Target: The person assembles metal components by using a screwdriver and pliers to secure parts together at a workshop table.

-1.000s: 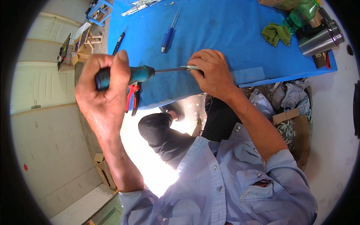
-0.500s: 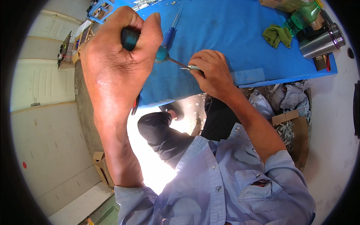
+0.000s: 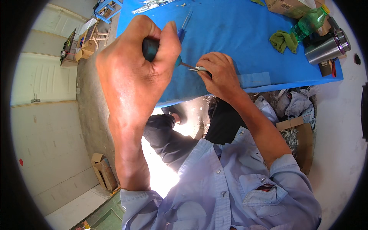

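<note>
My left hand (image 3: 132,71) is closed around the dark, teal-tipped handle of a screwdriver (image 3: 151,49). Its thin shaft points right, toward a small pale metal piece (image 3: 200,69) gripped in the fingers of my right hand (image 3: 220,74). The shaft's tip meets that piece or lies right at it; I cannot tell which. Most of the piece is hidden by my right fingers. Behind my left hand, a second screwdriver (image 3: 181,33) with a blue handle lies on the blue-covered table (image 3: 230,30), partly covered from sight.
Several slim metal parts (image 3: 151,5) lie at the table's far left. On the right are a green cloth (image 3: 283,41), a green bottle (image 3: 311,20), a steel mug (image 3: 325,48) and a cardboard box (image 3: 287,7). Below the table's right side, a carton (image 3: 305,147) and plastic bags (image 3: 301,105) stand.
My left hand has shifted right and slightly nearer with the screwdriver, covering more of the blue-handled one. My right hand has barely moved and keeps its hold on the metal piece.
</note>
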{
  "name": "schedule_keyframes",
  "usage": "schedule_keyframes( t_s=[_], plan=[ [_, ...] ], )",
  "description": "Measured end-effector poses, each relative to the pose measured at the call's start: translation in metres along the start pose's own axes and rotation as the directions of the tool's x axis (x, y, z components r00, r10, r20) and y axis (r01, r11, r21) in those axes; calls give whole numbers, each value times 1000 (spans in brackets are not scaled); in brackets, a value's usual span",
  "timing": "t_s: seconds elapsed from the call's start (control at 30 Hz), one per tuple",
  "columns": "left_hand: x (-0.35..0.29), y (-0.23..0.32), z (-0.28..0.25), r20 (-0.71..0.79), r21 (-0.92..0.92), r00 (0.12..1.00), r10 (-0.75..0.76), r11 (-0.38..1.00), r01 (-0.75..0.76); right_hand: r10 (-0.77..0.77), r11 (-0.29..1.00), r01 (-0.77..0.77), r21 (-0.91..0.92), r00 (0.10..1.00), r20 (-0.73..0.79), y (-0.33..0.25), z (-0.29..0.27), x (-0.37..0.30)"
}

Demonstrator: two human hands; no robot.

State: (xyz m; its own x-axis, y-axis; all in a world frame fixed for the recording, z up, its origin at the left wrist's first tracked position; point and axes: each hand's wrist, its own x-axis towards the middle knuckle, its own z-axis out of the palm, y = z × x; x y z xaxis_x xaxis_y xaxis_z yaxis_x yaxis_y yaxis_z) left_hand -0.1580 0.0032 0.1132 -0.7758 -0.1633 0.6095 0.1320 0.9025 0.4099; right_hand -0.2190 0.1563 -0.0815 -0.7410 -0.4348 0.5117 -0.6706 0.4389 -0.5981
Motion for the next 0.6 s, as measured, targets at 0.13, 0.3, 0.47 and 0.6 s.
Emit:
schedule_keyframes(
  t_s=[0.13,0.3,0.47,0.6],
  plan=[
    [-6,-2,-1,-28,-13,998,53,998,-54,3,1000,-3,-3,1000,5,-1,0,1],
    [-10,0,1,-61,9,996,70,998,-69,6,1000,-6,4,1000,6,-1,-2,0],
    [-6,3,0,-24,59,998,65,996,-63,9,1000,-9,8,1000,-2,-3,-2,1],
    [-2,6,4,-8,107,987,161,981,-159,9,1000,-9,23,1000,-4,-2,-3,2]
  ],
)
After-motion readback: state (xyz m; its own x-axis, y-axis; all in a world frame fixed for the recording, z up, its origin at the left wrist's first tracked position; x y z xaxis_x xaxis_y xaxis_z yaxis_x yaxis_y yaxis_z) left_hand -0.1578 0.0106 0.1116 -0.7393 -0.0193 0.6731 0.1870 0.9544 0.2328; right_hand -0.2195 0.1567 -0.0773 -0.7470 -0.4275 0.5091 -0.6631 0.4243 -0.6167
